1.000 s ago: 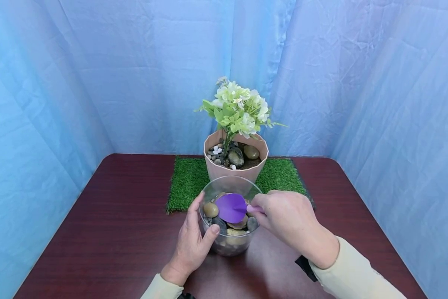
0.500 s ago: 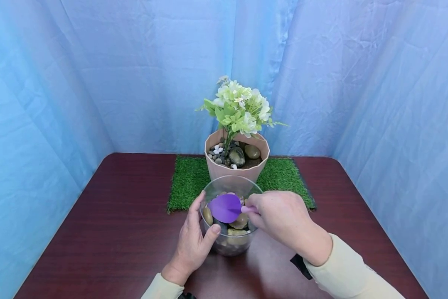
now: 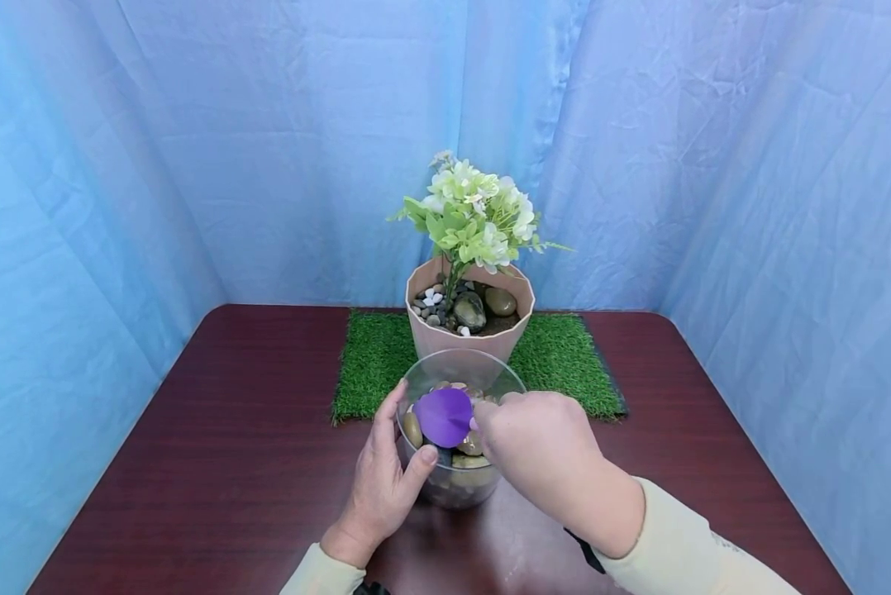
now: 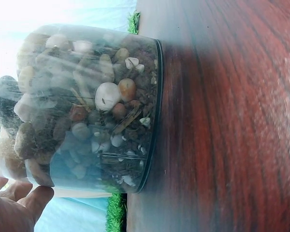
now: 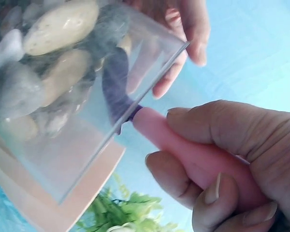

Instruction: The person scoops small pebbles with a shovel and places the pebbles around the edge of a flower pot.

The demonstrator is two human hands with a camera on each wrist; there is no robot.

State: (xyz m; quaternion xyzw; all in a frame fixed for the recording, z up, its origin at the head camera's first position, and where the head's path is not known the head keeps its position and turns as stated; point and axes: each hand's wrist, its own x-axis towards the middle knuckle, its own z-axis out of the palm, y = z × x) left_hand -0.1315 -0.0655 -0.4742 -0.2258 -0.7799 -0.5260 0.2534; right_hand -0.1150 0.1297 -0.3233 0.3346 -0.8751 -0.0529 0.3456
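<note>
A clear round container (image 3: 483, 489) of stones and pebbles stands on the table in front of the flowerpot. My left hand (image 3: 377, 487) holds its left side, thumb at the near rim and fingers along the outer wall. In my right hand (image 3: 545, 454) is a small trowel (image 3: 444, 418), its purple blade inside the container over the larger stones (image 3: 412, 428). The right wrist view shows my fingers curled round the trowel's pink handle (image 5: 183, 152), with the blade seen through the clear wall. Pebbles (image 4: 108, 96) and bits of soil fill the container's bottom in the left wrist view.
A pale pink flowerpot (image 3: 464, 345) with white-green flowers (image 3: 483, 207), stones and dark soil stands on a green artificial grass mat (image 3: 564, 364) behind the container. The dark red wooden table (image 3: 215, 463) is enclosed by blue curtains (image 3: 326, 165) at the back and sides.
My right hand has moved left and slightly nearer, carrying the trowel blade left over the stones. The stone at the container's left has shifted a little. The left hand has stayed in place.
</note>
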